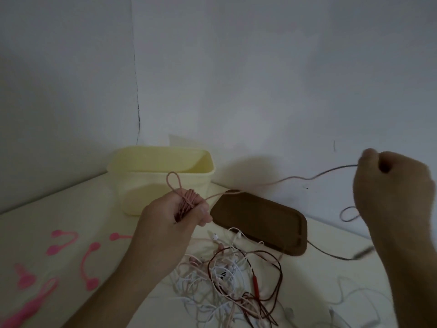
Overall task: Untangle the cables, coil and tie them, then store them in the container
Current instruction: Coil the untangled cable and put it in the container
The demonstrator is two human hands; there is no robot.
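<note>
A thin pink cable (279,182) was held taut above the cream worktop (71,209): its wound bundle was gripped in the left hand (175,215), its free length pinched by the right hand (387,185). An open pale-yellow plastic container (163,178) stood behind.

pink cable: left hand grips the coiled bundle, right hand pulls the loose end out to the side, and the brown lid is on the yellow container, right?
Not quite: in the head view the brown lid lies on the table beside the open yellow container, not on it. The rest holds: the left hand grips the coiled pink cable and the right hand pulls its loose end sideways.
</note>
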